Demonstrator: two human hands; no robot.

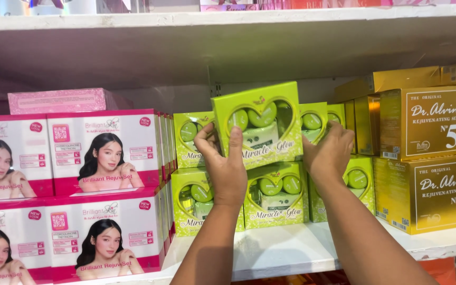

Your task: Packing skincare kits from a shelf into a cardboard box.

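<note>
A lime-green box (262,113) with a heart-shaped window showing green jars is held up in front of the shelf, slightly tilted. My left hand (227,164) grips its lower left corner, thumb on the front face. My right hand (329,154) is at its right edge, fingers reaching behind the box toward the stacked green boxes (275,194). More of the same green boxes stand in two layers behind and below the held one.
Pink and white boxes (104,153) with a printed portrait are stacked at left, a flat pink box (59,100) on top. Gold boxes (428,158) are stacked at right. All rest on a white shelf (275,253), with another shelf board (228,31) close above.
</note>
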